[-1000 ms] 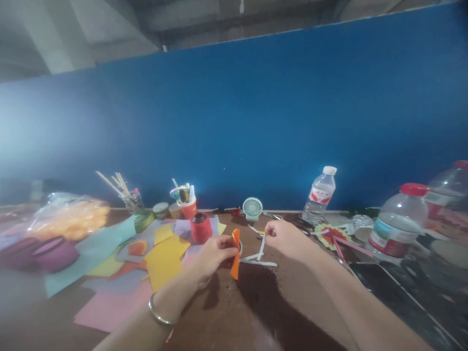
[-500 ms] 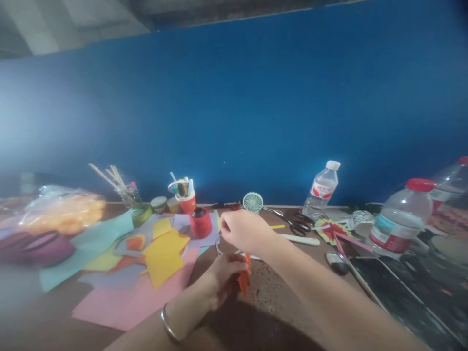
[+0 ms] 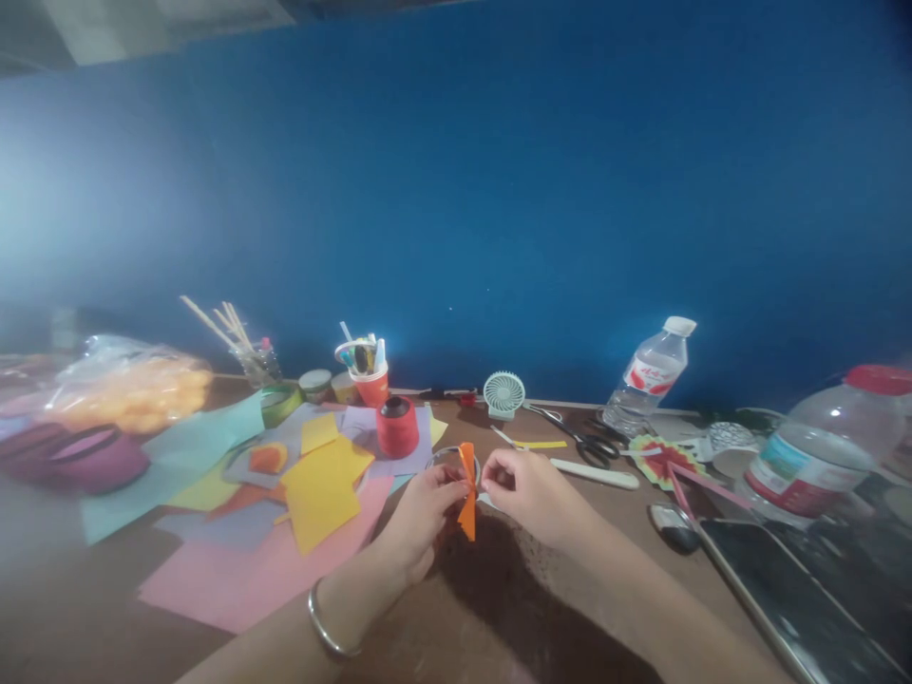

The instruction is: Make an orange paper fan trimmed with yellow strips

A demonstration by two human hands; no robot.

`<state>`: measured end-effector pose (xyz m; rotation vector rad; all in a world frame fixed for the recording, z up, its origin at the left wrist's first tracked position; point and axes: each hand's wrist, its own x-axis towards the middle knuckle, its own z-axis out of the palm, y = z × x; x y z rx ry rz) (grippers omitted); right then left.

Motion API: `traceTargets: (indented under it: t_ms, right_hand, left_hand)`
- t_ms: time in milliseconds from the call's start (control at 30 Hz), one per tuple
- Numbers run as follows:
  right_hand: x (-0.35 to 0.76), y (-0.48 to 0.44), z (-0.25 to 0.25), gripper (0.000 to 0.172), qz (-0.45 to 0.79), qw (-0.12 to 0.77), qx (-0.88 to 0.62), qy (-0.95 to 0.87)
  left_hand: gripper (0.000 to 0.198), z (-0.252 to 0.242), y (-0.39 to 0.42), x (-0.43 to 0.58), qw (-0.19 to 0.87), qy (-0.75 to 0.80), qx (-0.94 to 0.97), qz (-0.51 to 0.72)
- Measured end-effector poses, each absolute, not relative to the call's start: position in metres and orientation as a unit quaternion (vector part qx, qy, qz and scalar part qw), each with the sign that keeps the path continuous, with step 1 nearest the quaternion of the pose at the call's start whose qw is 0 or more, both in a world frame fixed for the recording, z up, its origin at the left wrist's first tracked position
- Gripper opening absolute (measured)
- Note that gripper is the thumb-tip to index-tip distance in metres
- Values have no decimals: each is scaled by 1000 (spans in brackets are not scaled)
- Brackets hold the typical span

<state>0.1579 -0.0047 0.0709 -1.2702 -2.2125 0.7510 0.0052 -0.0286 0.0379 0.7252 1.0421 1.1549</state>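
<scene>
An orange folded paper, narrow at its middle, stands upright between my hands. My left hand, on the arm with a silver bangle, pinches it at the middle. My right hand is closed just to the right of the paper, fingertips together; what they hold is too small to make out. Behind the hands stands a red thread spool. A thin ring-like item lies partly behind the left hand.
Coloured paper sheets cover the left side. Behind are a cup of pens and a small fan. Scissors, a white-handled tool, bottles and a phone lie or stand to the right.
My right hand has come down and back from above the paper to beside it. The orange paper has risen slightly and shows more fully. The view has shifted a little.
</scene>
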Motion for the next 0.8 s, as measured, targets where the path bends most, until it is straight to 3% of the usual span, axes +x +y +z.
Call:
traceTargets:
  t_ms: [200, 300, 500, 700, 800]
  right_hand:
    - [179, 6, 80, 13, 242, 218, -501, -802]
    - [206, 22, 86, 13, 195, 139, -590, -771]
    - [245, 50, 73, 11, 147, 74, -679, -715]
    - [249, 55, 71, 17, 102, 48, -713, -692]
    - [233, 52, 78, 18, 102, 57, -684, -720]
  left_hand:
    - [14, 44, -20, -4, 629, 442, 302, 564]
    - [14, 56, -14, -16, 582, 405, 278, 647]
    - [16, 79, -9, -32, 548, 335, 245, 726]
    - [13, 83, -16, -28, 593, 346, 239, 687]
    - [12, 72, -34, -9, 703, 385, 283, 526]
